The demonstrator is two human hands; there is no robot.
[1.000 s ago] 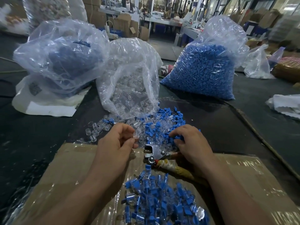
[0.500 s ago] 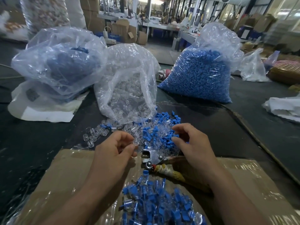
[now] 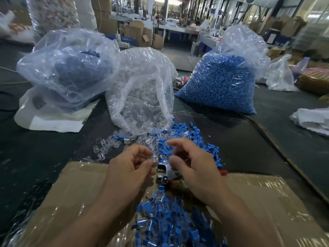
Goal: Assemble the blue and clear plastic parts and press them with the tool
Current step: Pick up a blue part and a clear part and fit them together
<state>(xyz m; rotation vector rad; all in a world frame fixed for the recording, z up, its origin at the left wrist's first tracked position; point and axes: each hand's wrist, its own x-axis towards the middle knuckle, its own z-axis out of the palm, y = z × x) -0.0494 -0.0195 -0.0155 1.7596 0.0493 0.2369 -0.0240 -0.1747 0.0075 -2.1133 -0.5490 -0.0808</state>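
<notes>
Nearest, below both wrists, a heap of joined blue-and-clear pieces (image 3: 169, 223) lies on film-wrapped cardboard (image 3: 267, 202). Above it the left hand (image 3: 131, 168) has a narrow grip, thumb and fingertips pinching one clear part (image 3: 154, 157); blur hides which way that part's long axis runs. The right hand (image 3: 194, 168) is just right of it, its grip loose, thumb and forefinger apart with nothing seen between them. Under the gap between the two grips lies the metal tool (image 3: 162, 171), its head toward the left grip and its wrapped handles running off under the right palm. Just beyond the right fingertips is the scatter of blue parts (image 3: 195, 139) on the dark desk (image 3: 249, 148), so I judge the right hand the nearer one to fetch a blue part. Loose clear parts (image 3: 106, 145) lie beyond and left of the left grip. Farther off stand the bag of clear parts (image 3: 142, 97) and, to its right, the bag of blue parts (image 3: 222, 82).
</notes>
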